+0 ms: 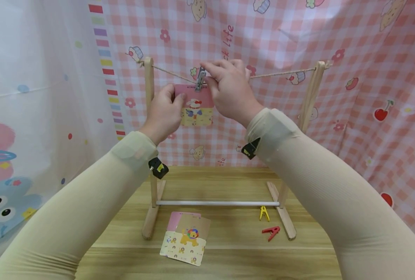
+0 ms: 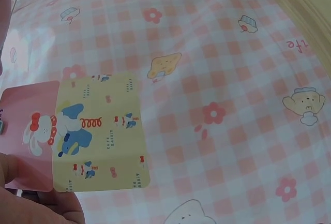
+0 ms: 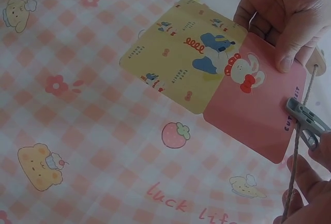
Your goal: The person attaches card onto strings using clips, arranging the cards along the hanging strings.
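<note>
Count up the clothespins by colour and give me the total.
Gray clothespin, pinched in the right hand: 1
Yellow clothespin, on the wood-grain table: 1
Red clothespin, on the table too: 1
Total: 3

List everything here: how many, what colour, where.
Table: one, tan, below
Frame: one, pale wood, on table
Rod: one, white, low across frame
String: one, tan, high across frame
Rabbit card: one, pink and yellow, at string
Grey clip: one, rabbit card's top
Lion card: one, brown and cream, on table
Lower card: one visible, pink and cream, under lion card
Yellow clip, red clip: one each, table right
Backdrop: count unclear, pink and white, behind
Sleeves: two, cream, left and right
Gadgets: two, black, at sleeve ends
Left fingers: one set, bare, holding rabbit card
Right fingers: one set, bare, holding grey clip
</note>
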{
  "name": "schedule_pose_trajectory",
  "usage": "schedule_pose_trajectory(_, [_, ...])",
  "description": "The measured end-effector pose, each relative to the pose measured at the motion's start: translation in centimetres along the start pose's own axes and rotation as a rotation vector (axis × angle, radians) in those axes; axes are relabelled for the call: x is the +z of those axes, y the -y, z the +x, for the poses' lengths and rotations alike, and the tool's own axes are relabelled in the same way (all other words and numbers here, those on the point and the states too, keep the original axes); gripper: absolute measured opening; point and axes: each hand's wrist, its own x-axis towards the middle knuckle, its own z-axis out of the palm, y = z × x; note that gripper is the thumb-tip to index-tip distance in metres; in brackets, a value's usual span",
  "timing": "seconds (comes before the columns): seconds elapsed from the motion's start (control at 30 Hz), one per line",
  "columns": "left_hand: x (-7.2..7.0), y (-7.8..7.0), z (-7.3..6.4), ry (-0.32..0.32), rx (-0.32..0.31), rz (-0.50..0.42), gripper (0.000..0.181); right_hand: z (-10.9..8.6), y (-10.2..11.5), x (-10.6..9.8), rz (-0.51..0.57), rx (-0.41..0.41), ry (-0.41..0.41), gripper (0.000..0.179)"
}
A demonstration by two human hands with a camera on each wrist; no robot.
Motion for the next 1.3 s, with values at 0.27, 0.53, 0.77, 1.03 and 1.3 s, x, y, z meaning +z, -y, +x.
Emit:
schedule_pose_trajectory(0.27, [-0.06,-0.03,0.05,0.009,0.004,-0.017,0.029,0.03,0.09,-0.10,-0.007,-0.003,0.028,0.044])
schedule_pose_trajectory(0.53, [-0.18,-0.23,0.09,0.022,0.003,-0.019,0.029,0.09,0.11,-0.15,-0.014,0.011,0.052,0.047])
schedule_pose_trajectory(0.77, [-0.22,-0.37,0.12,0.022,0.022,-0.037,0.030,0.10,0.09,-0.13,-0.029,0.027,0.067,0.051])
schedule_pose_trajectory(1.03, [-0.30,-0.52,0.04,0.013,0.054,-0.073,0.027,0.09,0.36,-0.09,-0.030,0.041,0.035,0.055])
schedule_pose_trajectory(1.3, [-0.32,-0.67,0.16,-0.014,0.088,-0.117,0.028,-0.18,0.46,0.03,-0.007,0.034,-0.054,0.056])
